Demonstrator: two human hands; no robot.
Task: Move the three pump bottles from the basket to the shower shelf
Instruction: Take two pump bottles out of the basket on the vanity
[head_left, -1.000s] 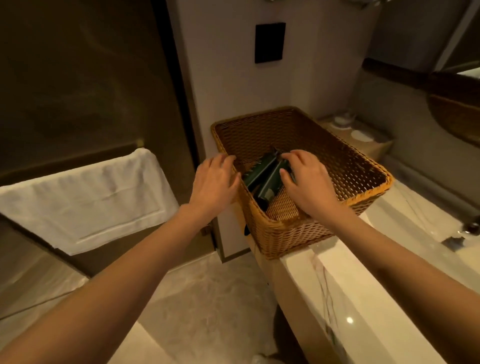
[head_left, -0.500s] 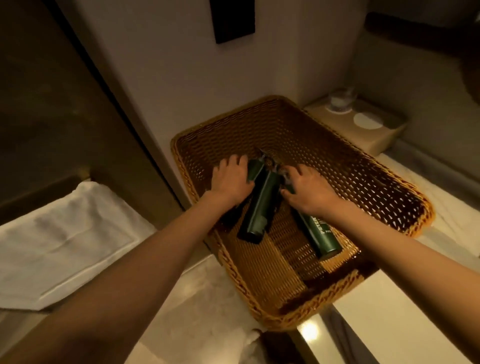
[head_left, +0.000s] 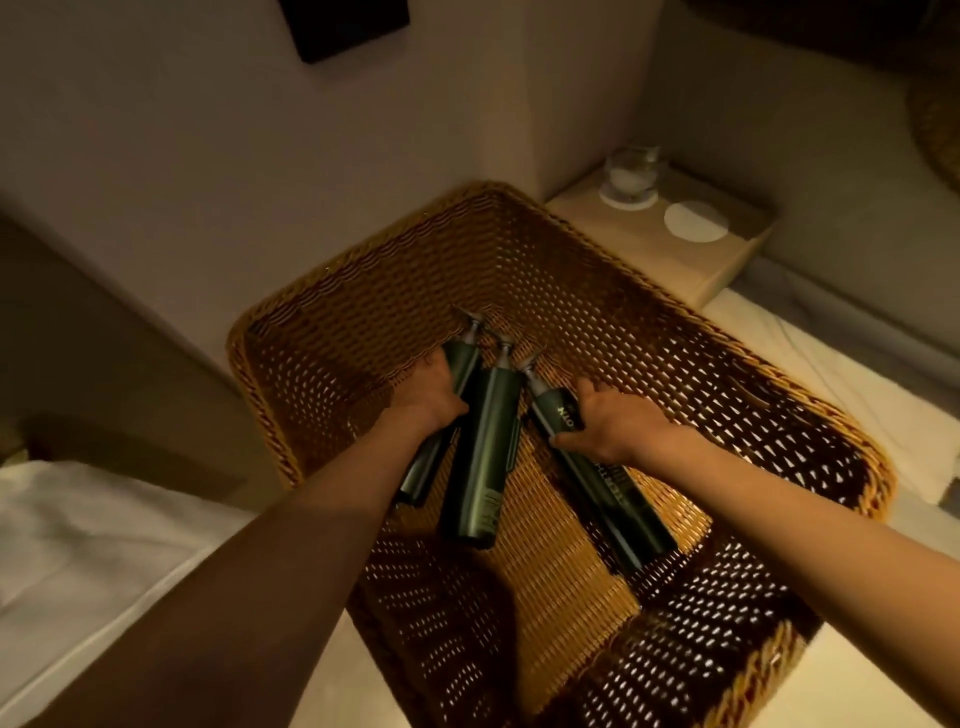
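Three dark green pump bottles lie flat in a brown wicker basket (head_left: 545, 244), pump heads pointing to its far wall. My left hand (head_left: 428, 397) is wrapped around the left bottle (head_left: 460, 364). The middle bottle (head_left: 485, 452) lies free between my hands. My right hand (head_left: 608, 428) grips the right bottle (head_left: 613, 499) near its upper half. No shower shelf is in view.
The basket rests on a pale marble counter (head_left: 857, 691). A beige box (head_left: 670, 249) with a glass cup (head_left: 631, 174) and a white disc (head_left: 696, 221) stands behind it. A white towel (head_left: 78, 540) hangs at the lower left. Walls close in behind.
My view has moved closer over the basket. Both hands have settled onto the outer bottles, left on the left one, right on the right one.
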